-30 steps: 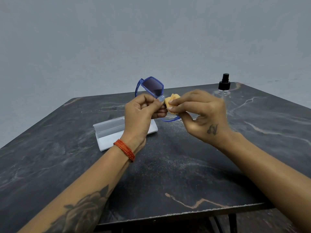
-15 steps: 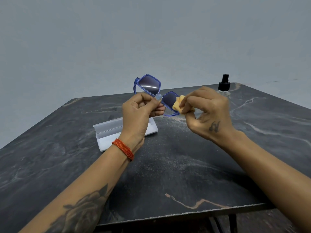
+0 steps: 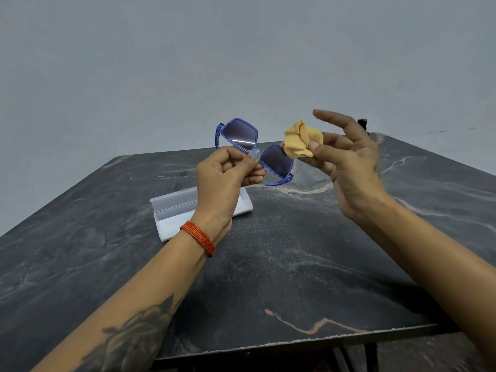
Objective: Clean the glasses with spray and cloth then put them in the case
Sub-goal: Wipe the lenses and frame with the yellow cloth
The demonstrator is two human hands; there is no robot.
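Observation:
Blue-framed sunglasses (image 3: pixel 239 135) with dark lenses are held up above the table, tilted, both lenses facing me. My left hand (image 3: pixel 225 178) pinches them at the bridge between thumb and fingers. My right hand (image 3: pixel 346 162) holds a crumpled orange cloth (image 3: pixel 300 140) between thumb and a finger, just right of the lower lens and apart from it; its other fingers are spread. The white glasses case (image 3: pixel 171 210) lies open on the table behind my left wrist. Only the black cap of the spray bottle (image 3: pixel 362 121) peeks out behind my right hand.
A dark marble-patterned table (image 3: pixel 268 264) fills the lower view, its near edge at the bottom. A plain grey wall stands behind it. An orange thread band circles my left wrist.
My right hand has lifted the cloth off the lens and moved up and right, fingers spreading. The sunglasses have turned so both lenses show.

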